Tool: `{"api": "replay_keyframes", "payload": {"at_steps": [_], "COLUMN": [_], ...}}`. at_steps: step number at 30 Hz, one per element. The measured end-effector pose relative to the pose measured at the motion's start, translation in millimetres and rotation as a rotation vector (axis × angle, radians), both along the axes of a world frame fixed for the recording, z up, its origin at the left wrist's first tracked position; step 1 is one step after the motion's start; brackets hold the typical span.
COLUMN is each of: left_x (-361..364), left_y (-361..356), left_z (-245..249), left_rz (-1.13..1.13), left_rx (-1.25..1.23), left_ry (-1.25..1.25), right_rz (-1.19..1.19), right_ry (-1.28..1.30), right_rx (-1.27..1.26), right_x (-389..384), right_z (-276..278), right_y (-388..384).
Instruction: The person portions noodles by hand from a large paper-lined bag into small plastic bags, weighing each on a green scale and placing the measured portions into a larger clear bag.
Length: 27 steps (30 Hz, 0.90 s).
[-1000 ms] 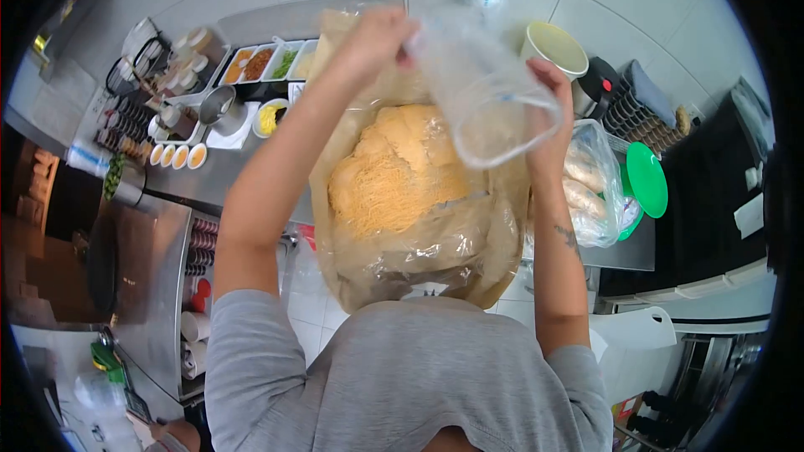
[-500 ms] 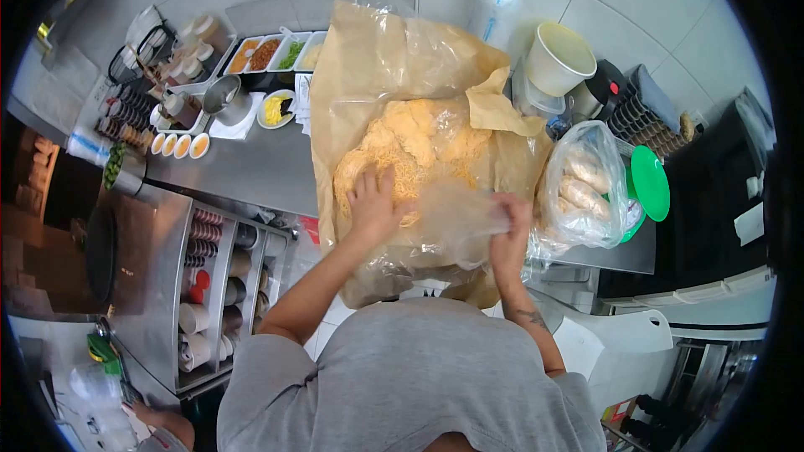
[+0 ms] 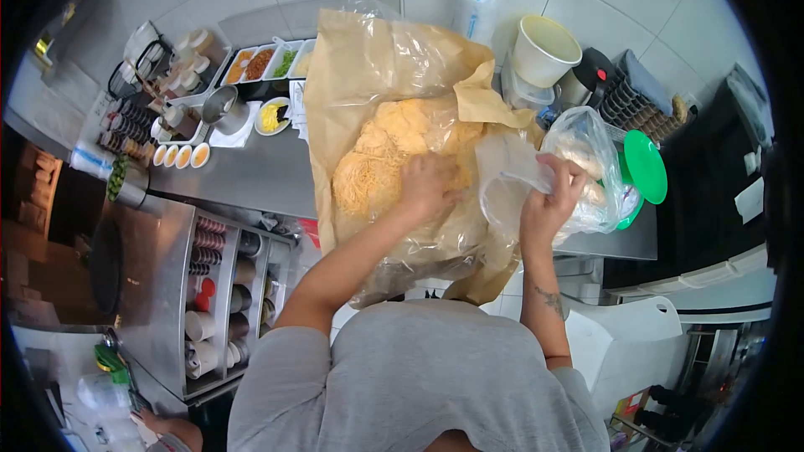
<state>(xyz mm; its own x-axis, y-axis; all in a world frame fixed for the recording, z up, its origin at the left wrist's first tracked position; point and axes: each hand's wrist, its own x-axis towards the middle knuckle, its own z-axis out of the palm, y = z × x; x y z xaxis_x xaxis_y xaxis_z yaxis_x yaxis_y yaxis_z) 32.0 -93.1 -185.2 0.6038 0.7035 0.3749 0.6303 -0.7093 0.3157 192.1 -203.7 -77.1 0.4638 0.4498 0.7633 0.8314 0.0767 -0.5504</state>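
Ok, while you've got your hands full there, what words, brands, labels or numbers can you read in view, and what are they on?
No text is readable.
Tall clear plastic sleeve at the back: blue print, too blurred to read.
White-and-blue wrapped stack at far left: marks too small to read.
Red-and-yellow box at lower right: too small to read.
Clear plastic bag in the right hand: no print visible.

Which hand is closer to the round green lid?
Right. The right hand, holding a clear plastic bag, is beside the filled bag, left of the green lid. The left hand is farther left, at the shredded yellow food.
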Motion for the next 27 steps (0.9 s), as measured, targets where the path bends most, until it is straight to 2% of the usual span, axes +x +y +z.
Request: {"api": "replay_keyframes", "payload": {"at_steps": [2, 5, 8, 9, 12, 15, 18, 19, 22, 25, 27], "left_x": [0.9, -42.4, -84.2, -81.2, -69.9, -80.1, -100.6, -101.5, -109.1, -93.7, -78.2], "left_y": [4.0, 31.6, 34.1, 18.9, -4.5, 19.5, 36.2, 31.3, 32.7, 30.7, 40.4], "left_z": [-8.9, -17.1, 4.2, 9.7, -4.7, -22.6, 6.0, 34.0, 68.1, 73.3, 61.9], "left_rz": [-0.125, 0.01, 0.081, 0.168, 0.048, 0.047, 0.156, 0.189, -0.131, -0.092, -0.118], "left_rx": [-0.06, -0.237, -0.363, -0.172, -0.07, -0.253, -0.851, -1.045, -1.246, -1.157, -1.148], "left_ry": [0.164, -0.103, -0.126, 0.024, 0.206, 0.076, -0.665, -0.885, -1.111, -1.017, -0.817], "right_rz": [0.007, 0.048, 0.096, 0.128, 0.203, 0.228, 0.204, 0.19, 0.278, 0.328, 0.547], "right_ry": [0.017, -0.009, -0.036, -0.031, -0.017, 0.003, 0.014, 0.015, 0.332, 0.545, 0.659], "right_rx": [-0.023, -0.103, -0.198, -0.227, -0.367, -0.481, -0.464, -0.444, -0.386, -0.489, -0.427], "right_x": [-6.8, -6.4, -16.1, -25.8, -42.2, -47.6, -46.4, -44.6, -60.0, -77.1, -81.2], "right_z": [3.6, -4.2, -20.7, -26.1, -46.1, -57.2, -73.6, -78.9, -76.4, -62.4, -63.6], "right_y": [4.9, 11.1, 23.8, 31.6, 58.9, 82.0, 110.9, 118.9, 136.6, 138.3, 138.0]}}
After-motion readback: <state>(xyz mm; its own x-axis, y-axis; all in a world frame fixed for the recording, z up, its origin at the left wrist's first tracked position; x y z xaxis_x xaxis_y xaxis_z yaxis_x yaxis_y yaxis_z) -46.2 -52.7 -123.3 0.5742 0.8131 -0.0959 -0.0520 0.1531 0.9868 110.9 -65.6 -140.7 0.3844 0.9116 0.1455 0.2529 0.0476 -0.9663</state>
